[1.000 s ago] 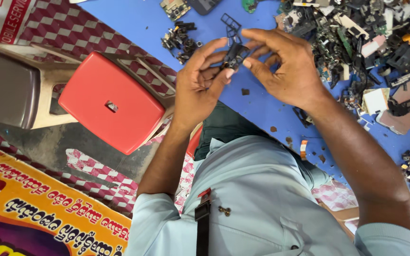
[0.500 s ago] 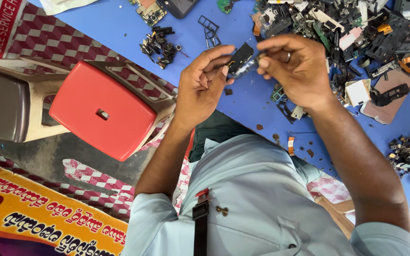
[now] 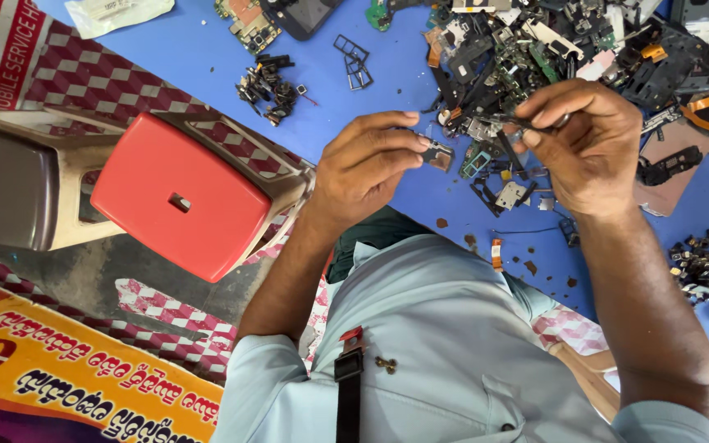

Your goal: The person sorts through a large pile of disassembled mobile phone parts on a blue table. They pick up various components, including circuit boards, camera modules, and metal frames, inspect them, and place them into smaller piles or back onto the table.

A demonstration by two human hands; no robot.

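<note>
My left hand [image 3: 367,168] pinches a small dark electronic part [image 3: 437,153] between thumb and fingertips above the blue table [image 3: 174,49]. A short way to its right, my right hand [image 3: 592,143] is closed on a thin dark metal piece [image 3: 509,121], held over the pile of phone parts [image 3: 551,49]. The two hands are apart and do not touch. My light blue shirt [image 3: 453,353] fills the bottom of the view.
A small heap of dark parts [image 3: 268,86] and some black frames [image 3: 354,61] lie at the table's back. Another small heap [image 3: 703,267] sits at the right. A red-seated stool [image 3: 178,197] stands left of the table, over a printed banner [image 3: 67,385].
Both hands were together on one dark part. Now they have drawn apart: my left hand keeps the small part, my right hand has moved right with a thin piece.
</note>
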